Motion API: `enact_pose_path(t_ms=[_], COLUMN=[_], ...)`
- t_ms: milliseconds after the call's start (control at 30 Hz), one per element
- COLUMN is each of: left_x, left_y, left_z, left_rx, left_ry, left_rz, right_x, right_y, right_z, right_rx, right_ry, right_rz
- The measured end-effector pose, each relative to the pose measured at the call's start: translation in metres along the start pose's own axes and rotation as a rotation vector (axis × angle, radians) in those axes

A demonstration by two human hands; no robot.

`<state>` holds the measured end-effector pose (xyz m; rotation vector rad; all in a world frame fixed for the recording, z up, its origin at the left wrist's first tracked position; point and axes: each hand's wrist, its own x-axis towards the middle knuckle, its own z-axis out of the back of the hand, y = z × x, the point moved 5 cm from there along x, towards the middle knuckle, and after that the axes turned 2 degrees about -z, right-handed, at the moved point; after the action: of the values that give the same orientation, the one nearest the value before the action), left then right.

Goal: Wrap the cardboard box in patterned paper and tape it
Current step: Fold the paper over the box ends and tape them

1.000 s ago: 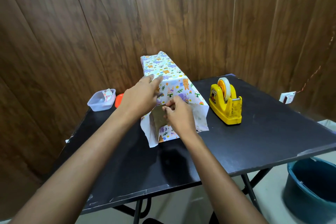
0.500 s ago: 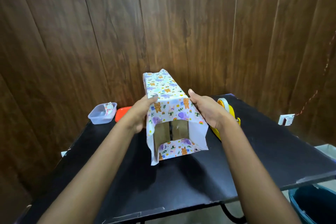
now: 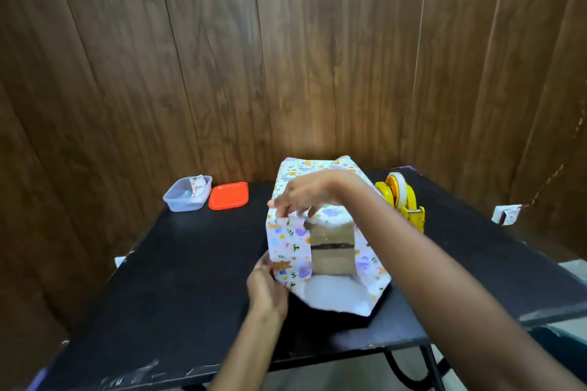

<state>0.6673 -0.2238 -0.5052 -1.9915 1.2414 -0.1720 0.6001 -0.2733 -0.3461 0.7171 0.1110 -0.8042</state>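
Your right hand [image 3: 305, 197] pinches the patterned paper [image 3: 286, 241] above the cardboard box [image 3: 332, 263] end facing you; left hand [image 3: 266, 292] fingers: cannot tell.

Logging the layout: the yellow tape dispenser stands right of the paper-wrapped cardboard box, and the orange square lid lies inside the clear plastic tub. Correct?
No: the head view shows the orange square lid lying beside the clear plastic tub, not inside it. The rest holds.

Box [image 3: 332, 263] on table [image 3: 190, 279] between tub [image 3: 187, 198] and dispenser [image 3: 405, 203]
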Motion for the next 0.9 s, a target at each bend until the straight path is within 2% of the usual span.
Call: enact_pose_path(t_ms=[67,100,167,233,333,367,433,500,533,667,733,833,867,900], left_x=[0.003,0.005,0.007,0.009,0.010,0.011,0.011,0.013,0.012,0.019,0.020,0.016,0.018,0.014], left_y=[-0.009,-0.016,-0.028,-0.039,-0.053,-0.057,-0.059,-0.053,-0.050,-0.059,-0.063,-0.078,-0.085,-0.086], left_z=[0.012,0.015,0.019,0.018,0.013,0.009,0.001,-0.010,-0.013,-0.016,-0.016,-0.008,-0.002,0.002], left_rx=[0.166,0.266,0.415,0.465,0.500,0.548,0.660,0.651,0.607,0.636,0.668,0.800,0.799,0.748], left_ry=[-0.037,-0.039,-0.031,-0.054,-0.120,-0.128,-0.096,0.045,0.103,0.144,0.164,-0.059,-0.156,-0.187], left_rz=[-0.066,-0.093,-0.135,-0.162,-0.282,-0.343,-0.385,-0.314,-0.281,-0.292,-0.310,-0.483,-0.563,-0.568], right_x=[0.002,-0.001,-0.016,-0.036,-0.065,-0.072,-0.070,-0.057,-0.048,-0.017,-0.005,-0.007,-0.011,-0.016], right_y=[-0.012,-0.020,-0.041,-0.070,-0.114,-0.127,-0.145,-0.152,-0.155,-0.147,-0.144,-0.155,-0.158,-0.162], right_z=[-0.008,-0.006,0.001,0.009,0.004,-0.002,-0.017,-0.029,-0.031,-0.020,-0.016,-0.008,-0.005,-0.007], right_rx=[0.093,0.147,0.295,0.432,0.361,0.393,0.695,0.948,0.987,1.058,1.025,0.673,0.641,0.702], right_ry=[0.033,-0.026,-0.238,-0.512,-0.851,-0.889,-0.808,-0.696,-0.662,-0.665,-0.722,-0.984,-1.043,-1.037], right_rz=[0.024,0.037,0.054,0.019,-0.192,-0.260,-0.312,-0.293,-0.275,-0.181,-0.166,-0.313,-0.358,-0.363])
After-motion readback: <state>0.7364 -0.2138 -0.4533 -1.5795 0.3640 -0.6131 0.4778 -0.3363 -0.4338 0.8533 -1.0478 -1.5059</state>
